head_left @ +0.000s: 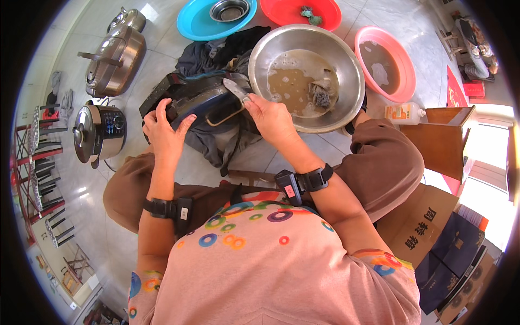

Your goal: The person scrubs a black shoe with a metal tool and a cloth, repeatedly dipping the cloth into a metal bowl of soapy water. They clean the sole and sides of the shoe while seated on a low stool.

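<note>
A dark kitchen appliance [199, 101] with a bent gold-coloured handle [225, 118] is tilted in front of me, over a heap of dark cloths [199, 57]. My left hand [164, 126] steadies its near left side, thumb apart and some fingers hidden at the edge. In my right hand [270, 118] is a small knife [235, 88], its pale blade pointing up and left across the appliance's surface. Right of the appliance stands a large steel basin [260, 53] with murky, foamy water [290, 83]. A wet grey cloth [321, 95] lies partly in that water.
Beyond are a blue basin [191, 24] holding a steel bowl [229, 10], a red basin [280, 12] and a pink basin [406, 69]. An electric pressure cooker [99, 132] and a metal pot [115, 61] stand left. A bottle [402, 113] and wooden stool [434, 138] are right.
</note>
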A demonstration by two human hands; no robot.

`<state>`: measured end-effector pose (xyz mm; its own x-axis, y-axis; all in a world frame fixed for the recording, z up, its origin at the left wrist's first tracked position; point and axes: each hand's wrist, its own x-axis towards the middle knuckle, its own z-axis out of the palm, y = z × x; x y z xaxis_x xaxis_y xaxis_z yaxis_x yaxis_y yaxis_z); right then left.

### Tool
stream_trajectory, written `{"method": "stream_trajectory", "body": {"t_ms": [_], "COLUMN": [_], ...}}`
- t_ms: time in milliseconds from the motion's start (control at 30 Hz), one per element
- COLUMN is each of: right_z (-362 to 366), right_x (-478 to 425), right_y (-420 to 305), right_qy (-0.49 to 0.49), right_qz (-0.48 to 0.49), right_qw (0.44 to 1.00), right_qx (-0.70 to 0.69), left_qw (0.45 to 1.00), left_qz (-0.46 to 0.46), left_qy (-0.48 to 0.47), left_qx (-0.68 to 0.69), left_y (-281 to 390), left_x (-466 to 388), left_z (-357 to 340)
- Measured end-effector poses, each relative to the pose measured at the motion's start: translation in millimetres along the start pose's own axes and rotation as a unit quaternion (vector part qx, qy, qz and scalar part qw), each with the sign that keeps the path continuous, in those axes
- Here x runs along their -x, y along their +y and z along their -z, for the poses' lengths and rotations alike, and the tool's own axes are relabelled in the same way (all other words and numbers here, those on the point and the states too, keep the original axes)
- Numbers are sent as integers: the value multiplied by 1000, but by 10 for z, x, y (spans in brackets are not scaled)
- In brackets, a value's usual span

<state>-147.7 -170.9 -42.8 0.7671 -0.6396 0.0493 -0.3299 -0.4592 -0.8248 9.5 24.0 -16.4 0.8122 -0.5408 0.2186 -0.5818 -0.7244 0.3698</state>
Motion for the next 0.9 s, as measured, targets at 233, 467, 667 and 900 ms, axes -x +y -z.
{"method": "stream_trajectory", "body": {"t_ms": [233,467,667,900], "right_z": [-92,-91,-203,-233], "right_x": [61,9,36,61], "right_y": [-11,-13,-22,-42], "right_qy": [21,5,39,26], "right_qz": [11,-28,21,27], "right_qw": [1000,1000,999,999], "right_qx": [-15,-10,-11,-12], "left_qw": [1000,1000,1000,999], "left_qz": [1,9,2,13], "left_qy": [13,8,12,12], "left_qx": [-6,-20,-16,-29], "left_y": [4,39,14,80], "left_x": [-47,-32,-41,-23], "left_z": [-28,-19,-29,-8]}}
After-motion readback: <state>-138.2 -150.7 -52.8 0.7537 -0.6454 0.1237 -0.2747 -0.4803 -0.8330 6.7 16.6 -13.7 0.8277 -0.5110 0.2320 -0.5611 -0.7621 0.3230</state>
